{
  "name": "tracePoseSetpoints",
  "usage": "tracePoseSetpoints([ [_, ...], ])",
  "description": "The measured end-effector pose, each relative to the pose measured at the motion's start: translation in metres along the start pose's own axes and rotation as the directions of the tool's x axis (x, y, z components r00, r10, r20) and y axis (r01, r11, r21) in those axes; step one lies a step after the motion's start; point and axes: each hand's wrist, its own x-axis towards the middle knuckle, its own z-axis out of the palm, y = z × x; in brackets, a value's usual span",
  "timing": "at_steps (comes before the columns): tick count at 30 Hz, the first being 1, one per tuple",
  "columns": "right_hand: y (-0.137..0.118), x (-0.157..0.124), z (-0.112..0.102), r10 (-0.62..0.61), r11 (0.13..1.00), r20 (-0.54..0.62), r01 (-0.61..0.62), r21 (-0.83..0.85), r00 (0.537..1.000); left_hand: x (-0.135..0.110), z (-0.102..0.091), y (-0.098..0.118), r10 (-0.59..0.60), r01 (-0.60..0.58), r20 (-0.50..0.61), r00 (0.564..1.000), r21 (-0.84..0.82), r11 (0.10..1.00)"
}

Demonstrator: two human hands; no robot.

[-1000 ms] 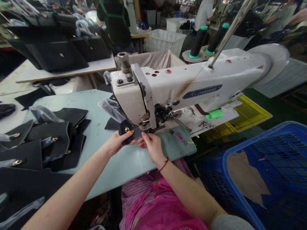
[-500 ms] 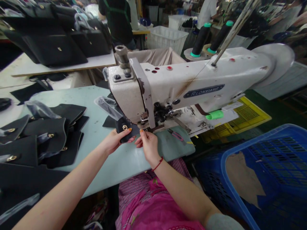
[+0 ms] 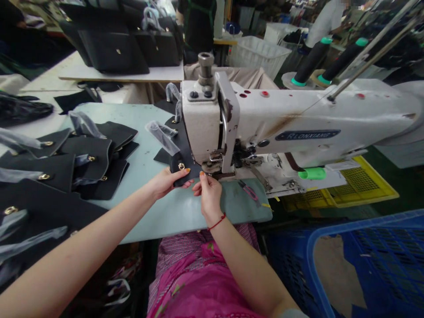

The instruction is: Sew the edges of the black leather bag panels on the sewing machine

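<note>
A black leather-like bag panel [image 3: 184, 143] with a gold metal fitting [image 3: 181, 166] and a plastic-wrapped strap lies at the head of a white sewing machine [image 3: 202, 126]. My left hand [image 3: 165, 183] pinches the panel's near corner, thumb on top beside the fitting and fingers beneath. With thumb and forefinger closed together, my right hand [image 3: 211, 193] is at the panel's right edge, just in front of the presser foot. The machine head hides part of the panel, and the needle tip cannot be made out.
Black panels with gold fittings [image 3: 88, 161] are piled at the left. Pink-handled thread snips [image 3: 249, 191] lie on the table right of my hands. A blue basket [image 3: 313, 251] stands at lower right, a yellow crate [image 3: 361, 190] behind it. Black bags [image 3: 112, 51] stand at the back left.
My view has turned left, so the machine and table sit further right in the picture. Both hands keep nearly the same place at the panel beside the machine's foot.
</note>
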Motion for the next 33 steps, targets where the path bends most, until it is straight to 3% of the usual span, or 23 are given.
tracePoseSetpoints([
  [6,-0.002,0.001,-0.003,0.002,1.000,0.018,-0.002,-0.018,1.000,-0.012,0.008,-0.015,0.044,-0.046,-0.028,0.999,-0.081,0.996],
  [14,-0.009,0.001,-0.015,0.018,0.999,0.084,-0.013,-0.050,0.996,-0.029,0.031,-0.046,0.152,-0.196,-0.209,0.966,-0.206,0.959],
  [27,-0.027,0.016,-0.053,0.121,0.973,0.286,-0.056,-0.225,0.951,-0.054,0.117,-0.098,0.217,-0.454,-0.542,0.812,-0.352,0.819],
  [33,-0.046,0.025,-0.065,0.096,0.926,0.365,0.051,-0.373,0.926,-0.049,0.138,-0.109,0.207,-0.431,-0.564,0.799,-0.299,0.852],
])
